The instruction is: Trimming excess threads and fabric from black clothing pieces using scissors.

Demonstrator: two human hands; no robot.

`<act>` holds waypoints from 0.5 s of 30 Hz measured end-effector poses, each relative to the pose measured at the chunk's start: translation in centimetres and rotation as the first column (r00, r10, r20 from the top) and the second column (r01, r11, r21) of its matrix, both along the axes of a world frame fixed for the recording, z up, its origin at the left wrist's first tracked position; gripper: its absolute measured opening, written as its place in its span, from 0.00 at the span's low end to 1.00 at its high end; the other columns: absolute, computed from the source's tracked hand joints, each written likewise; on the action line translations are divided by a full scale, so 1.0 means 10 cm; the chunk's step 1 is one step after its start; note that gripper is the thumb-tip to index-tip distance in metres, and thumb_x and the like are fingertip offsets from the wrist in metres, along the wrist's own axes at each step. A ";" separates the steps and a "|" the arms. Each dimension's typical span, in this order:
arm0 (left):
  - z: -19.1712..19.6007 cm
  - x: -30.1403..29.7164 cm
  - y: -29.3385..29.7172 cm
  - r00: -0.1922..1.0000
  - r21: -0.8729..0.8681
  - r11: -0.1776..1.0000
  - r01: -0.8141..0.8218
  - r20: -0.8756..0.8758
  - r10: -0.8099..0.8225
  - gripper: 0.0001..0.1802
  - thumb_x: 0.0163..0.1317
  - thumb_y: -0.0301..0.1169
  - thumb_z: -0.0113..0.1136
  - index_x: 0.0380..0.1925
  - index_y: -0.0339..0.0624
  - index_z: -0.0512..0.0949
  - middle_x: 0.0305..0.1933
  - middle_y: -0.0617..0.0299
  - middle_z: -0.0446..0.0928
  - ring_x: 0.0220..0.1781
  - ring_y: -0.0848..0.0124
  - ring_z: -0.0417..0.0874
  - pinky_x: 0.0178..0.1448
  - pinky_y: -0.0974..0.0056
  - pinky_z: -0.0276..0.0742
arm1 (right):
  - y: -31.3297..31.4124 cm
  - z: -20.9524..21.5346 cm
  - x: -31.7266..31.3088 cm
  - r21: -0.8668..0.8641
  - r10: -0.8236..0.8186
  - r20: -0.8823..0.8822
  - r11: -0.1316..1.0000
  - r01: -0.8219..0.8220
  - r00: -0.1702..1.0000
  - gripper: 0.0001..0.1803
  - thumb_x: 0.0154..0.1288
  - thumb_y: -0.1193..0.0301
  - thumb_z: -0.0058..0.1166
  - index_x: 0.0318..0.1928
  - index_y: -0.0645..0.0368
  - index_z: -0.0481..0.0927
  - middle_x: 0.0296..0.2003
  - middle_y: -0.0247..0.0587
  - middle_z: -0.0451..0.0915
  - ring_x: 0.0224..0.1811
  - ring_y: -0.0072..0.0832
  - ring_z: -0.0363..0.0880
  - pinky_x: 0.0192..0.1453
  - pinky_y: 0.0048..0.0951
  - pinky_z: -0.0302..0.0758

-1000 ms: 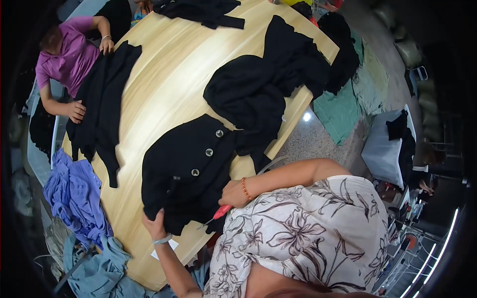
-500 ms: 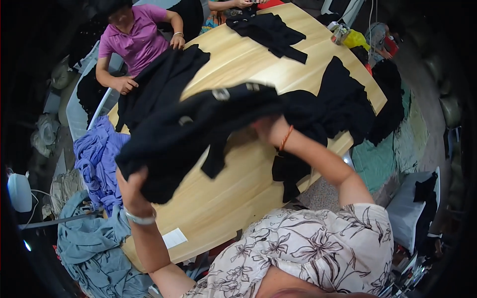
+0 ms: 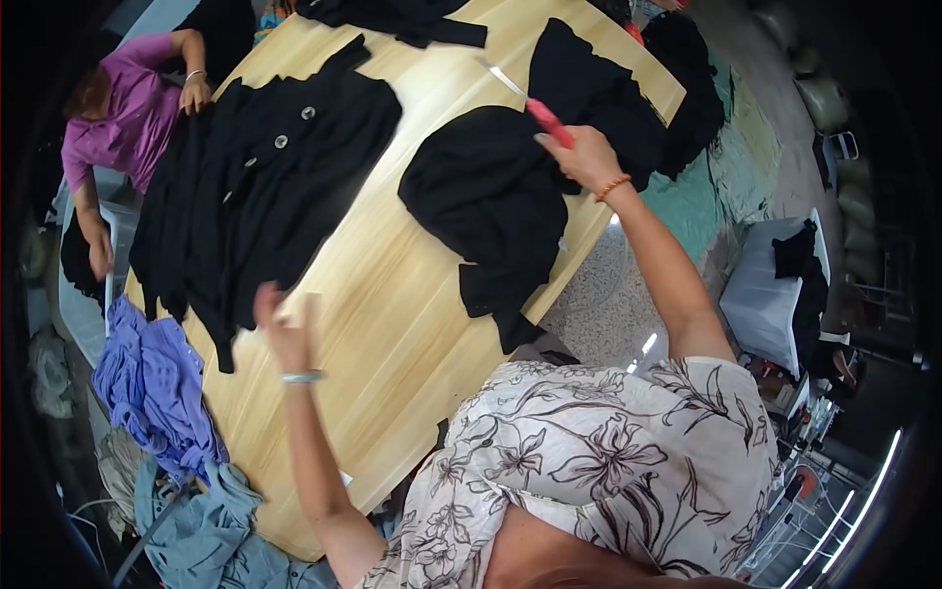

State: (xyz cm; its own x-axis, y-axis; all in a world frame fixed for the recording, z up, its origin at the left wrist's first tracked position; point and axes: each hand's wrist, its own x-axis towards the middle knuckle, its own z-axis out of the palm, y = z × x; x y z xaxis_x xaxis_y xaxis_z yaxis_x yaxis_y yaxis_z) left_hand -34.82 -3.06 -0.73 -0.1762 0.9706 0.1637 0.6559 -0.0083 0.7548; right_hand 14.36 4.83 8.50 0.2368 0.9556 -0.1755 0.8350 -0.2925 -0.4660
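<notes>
My right hand (image 3: 581,157) is raised over the table and grips a red-handled cutting tool (image 3: 542,116), its pale blade pointing up and left. Just below that hand a crumpled black garment (image 3: 491,201) hangs over the table's right edge. My left hand (image 3: 283,329), blurred and with a light wristband, hovers over the bare wooden table (image 3: 392,314) and seems to pinch a small pale slip (image 3: 306,306). Farther left, a black jacket with pale buttons (image 3: 265,187) lies spread flat.
A person in a purple top (image 3: 128,108) sits at the table's far left, one hand on the jacket. More black garments (image 3: 608,88) lie at the far end. Blue and purple clothes (image 3: 147,383) are heaped on the floor at left. A white stand (image 3: 770,294) is at right.
The buttoned jacket, held up in both hands half a second ago, now lies flat on the left of the table. My right hand has swung up to the right with the red tool.
</notes>
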 end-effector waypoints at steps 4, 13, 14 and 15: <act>-0.04 1.86 -0.45 0.876 0.042 0.882 0.469 0.099 -0.471 0.43 0.43 0.38 0.78 0.60 0.39 0.69 0.57 0.46 0.72 0.59 0.49 0.72 0.63 0.53 0.69 | -0.20 -0.54 0.64 0.166 0.065 -0.182 0.986 -0.035 0.981 0.23 0.54 0.51 0.66 0.28 0.61 0.81 0.23 0.48 0.80 0.28 0.36 0.82 0.33 0.36 0.74; -0.32 2.50 -0.43 0.772 -0.045 0.815 0.577 -0.295 -0.563 0.31 0.39 0.19 0.60 0.51 0.44 0.75 0.38 0.53 0.75 0.50 0.51 0.74 0.54 0.50 0.71 | -0.60 -1.21 -0.08 0.007 0.265 -0.311 0.961 -0.276 0.913 0.16 0.54 0.65 0.64 0.33 0.64 0.75 0.31 0.59 0.80 0.39 0.56 0.80 0.43 0.47 0.76; -0.23 2.27 -0.46 0.797 -0.091 0.837 0.540 -0.265 -0.543 0.33 0.36 0.19 0.61 0.51 0.43 0.75 0.40 0.53 0.76 0.48 0.51 0.75 0.55 0.51 0.72 | -0.60 -1.07 -0.13 -0.041 0.298 -0.438 0.936 -0.350 0.848 0.15 0.55 0.66 0.63 0.32 0.65 0.74 0.29 0.59 0.80 0.38 0.56 0.80 0.42 0.47 0.75; -0.21 2.00 -0.54 0.867 -0.111 0.883 0.456 -0.171 -0.469 0.33 0.38 0.19 0.59 0.52 0.42 0.74 0.44 0.50 0.77 0.49 0.51 0.76 0.58 0.53 0.72 | -0.61 -1.00 -0.16 -0.142 0.199 -0.659 0.914 -0.380 0.726 0.13 0.56 0.68 0.61 0.31 0.65 0.74 0.27 0.59 0.78 0.36 0.55 0.79 0.40 0.45 0.75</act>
State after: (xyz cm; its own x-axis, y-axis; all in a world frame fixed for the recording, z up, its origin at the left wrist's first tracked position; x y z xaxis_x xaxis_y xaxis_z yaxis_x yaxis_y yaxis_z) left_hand -14.81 -8.50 -2.84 0.3229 0.9428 0.0825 0.7179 -0.3008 0.6278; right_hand 12.72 -1.31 -1.45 -0.2921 0.8586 -0.4213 0.4496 -0.2655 -0.8529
